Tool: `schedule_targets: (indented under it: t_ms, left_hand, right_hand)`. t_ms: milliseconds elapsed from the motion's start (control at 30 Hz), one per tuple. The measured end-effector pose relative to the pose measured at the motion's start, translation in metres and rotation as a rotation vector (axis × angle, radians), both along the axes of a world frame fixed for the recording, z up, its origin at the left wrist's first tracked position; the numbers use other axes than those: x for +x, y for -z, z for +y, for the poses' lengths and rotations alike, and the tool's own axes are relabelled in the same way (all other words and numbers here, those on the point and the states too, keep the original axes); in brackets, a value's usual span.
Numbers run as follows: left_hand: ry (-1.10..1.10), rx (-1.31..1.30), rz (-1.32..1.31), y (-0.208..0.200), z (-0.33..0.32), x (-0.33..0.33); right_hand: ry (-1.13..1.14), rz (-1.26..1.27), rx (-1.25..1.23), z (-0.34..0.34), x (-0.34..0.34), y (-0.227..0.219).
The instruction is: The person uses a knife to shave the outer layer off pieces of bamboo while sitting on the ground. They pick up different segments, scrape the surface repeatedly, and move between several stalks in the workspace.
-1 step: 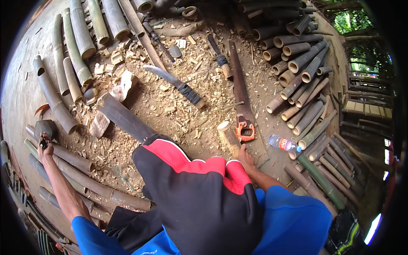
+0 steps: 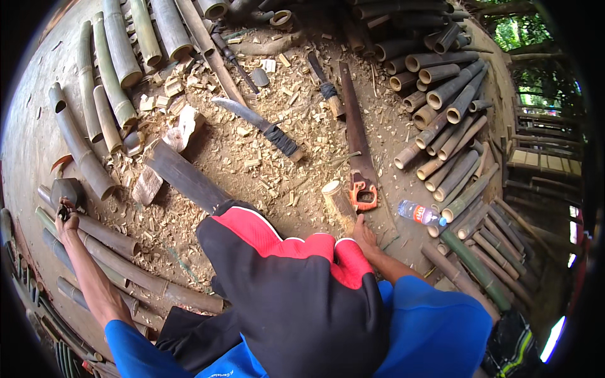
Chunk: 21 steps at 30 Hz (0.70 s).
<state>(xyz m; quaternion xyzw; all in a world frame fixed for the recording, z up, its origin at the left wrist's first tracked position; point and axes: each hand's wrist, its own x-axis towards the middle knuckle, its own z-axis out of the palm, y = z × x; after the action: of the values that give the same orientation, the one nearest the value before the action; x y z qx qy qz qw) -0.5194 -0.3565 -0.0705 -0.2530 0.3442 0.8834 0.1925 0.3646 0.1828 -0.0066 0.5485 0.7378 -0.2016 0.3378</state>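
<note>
Apparently at a steadying step, the left hand (image 2: pixel 68 223) grips a dark tool (image 2: pixel 67 190) near the left edge of the floor (image 2: pixel 31 148), the right hand (image 2: pixel 365 237), its grip unclear, meets a wooden block (image 2: pixel 338 203) beside the saw (image 2: pixel 360 142), and shifting either calls for firmness.

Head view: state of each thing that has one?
Left hand, closed on a dark object, kind unclear
Right hand, beside wooden billet, grip unclear
Wooden billet, cut end showing
Handsaw, lying flat, blade bare
Curved machete, lying down, unsheathed
Plastic bottle, on its side, capped
Right-side bamboo culms, piled, ends open
Wood chips, scattered
</note>
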Motion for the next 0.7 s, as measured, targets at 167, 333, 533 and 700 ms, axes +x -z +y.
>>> schedule_targets:
  t_ms: [167, 333, 533, 700]
  left_hand:
    - [-0.017, -0.090, 0.020, 0.005, -0.013, -0.020]
    - [-0.033, -0.101, -0.065, 0.012, -0.004, 0.004]
    - [0.031, 0.182, -0.056, -0.024, 0.063, 0.051]
    - [0.057, 0.117, -0.067, -0.053, 0.069, 0.071]
  right_hand:
    - [-0.064, 0.116, -0.170, 0.019, -0.010, -0.015]
    - [-0.348, 0.432, -0.100, 0.025, -0.139, -0.057]
    - [-0.362, 0.980, -0.082, 0.027, -0.352, -0.060]
    - [-0.332, 1.105, -0.227, 0.020, -0.446, -0.053]
